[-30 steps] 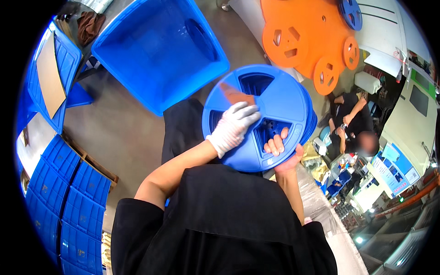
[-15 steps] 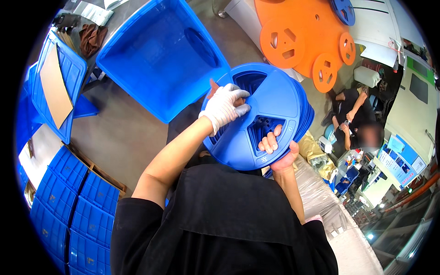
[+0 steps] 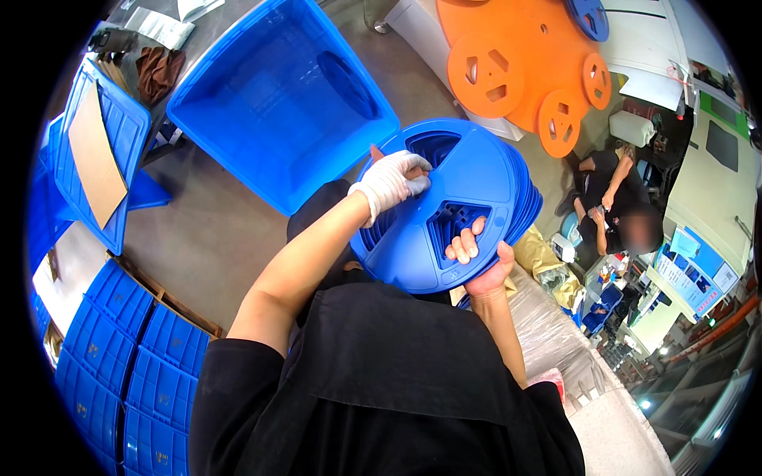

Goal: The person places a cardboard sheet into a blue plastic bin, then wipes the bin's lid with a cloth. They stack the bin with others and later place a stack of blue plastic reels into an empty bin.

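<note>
A thick stack of round blue plastic reel discs (image 3: 476,170) with large cutouts is held in front of my body, tilted so its top disc faces me. My left hand (image 3: 390,184), in a white glove with bare or torn fingertips, lies over the top disc, its fingers curled at the edge of a cutout near the middle. At the lower right, my bare right hand (image 3: 480,262) grips the stack, fingers through another cutout and thumb outside the rim. Just beyond stands a large blue bin (image 3: 262,119), with a blue disc (image 3: 347,85) leaning inside against its right wall.
Orange discs (image 3: 486,77) lie on an orange surface at the far right. Stacked blue crates (image 3: 171,337) stand at the left, below a blue lid (image 3: 131,143) with cardboard on it. Plastic-wrapped goods (image 3: 548,317) are near my right arm. Another person (image 3: 615,202) sits at the right.
The disc stack has dipped slightly toward me, and both hands keep their hold. The view has shifted a little.
</note>
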Action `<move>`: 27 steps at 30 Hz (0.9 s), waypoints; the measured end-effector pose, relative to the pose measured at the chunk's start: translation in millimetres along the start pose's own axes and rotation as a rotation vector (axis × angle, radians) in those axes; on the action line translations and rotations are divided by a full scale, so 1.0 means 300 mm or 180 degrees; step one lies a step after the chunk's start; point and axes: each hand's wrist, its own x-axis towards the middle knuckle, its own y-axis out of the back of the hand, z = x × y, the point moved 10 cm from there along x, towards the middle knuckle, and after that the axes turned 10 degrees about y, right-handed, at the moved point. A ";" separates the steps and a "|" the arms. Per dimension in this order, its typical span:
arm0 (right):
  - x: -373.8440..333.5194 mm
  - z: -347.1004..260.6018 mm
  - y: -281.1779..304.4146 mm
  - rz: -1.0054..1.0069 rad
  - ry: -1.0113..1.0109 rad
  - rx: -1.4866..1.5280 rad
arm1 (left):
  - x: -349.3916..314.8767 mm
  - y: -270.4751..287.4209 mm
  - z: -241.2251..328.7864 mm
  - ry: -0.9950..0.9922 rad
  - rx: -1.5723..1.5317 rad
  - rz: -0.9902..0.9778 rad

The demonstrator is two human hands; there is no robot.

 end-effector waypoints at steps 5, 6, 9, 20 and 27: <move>-0.001 -0.010 0.000 -0.0020 0.0009 -0.0021 | -0.012 0.010 0.045 -0.0134 0.0382 -0.0063; -0.001 -0.007 -0.002 -0.0025 0.0006 -0.0017 | -0.014 0.012 0.040 -0.0095 0.0339 -0.0053; -0.005 -0.005 0.001 -0.0007 0.0006 -0.0021 | -0.017 0.007 0.033 -0.0032 0.0201 -0.0031; -0.004 -0.023 0.022 0.0069 0.0093 -0.0052 | 0.021 -0.044 -0.020 -0.0102 -0.0318 -0.0154; 0.020 -0.065 0.032 -0.0102 0.0212 0.0458 | -0.142 0.315 -0.218 -0.0449 -0.0916 0.1283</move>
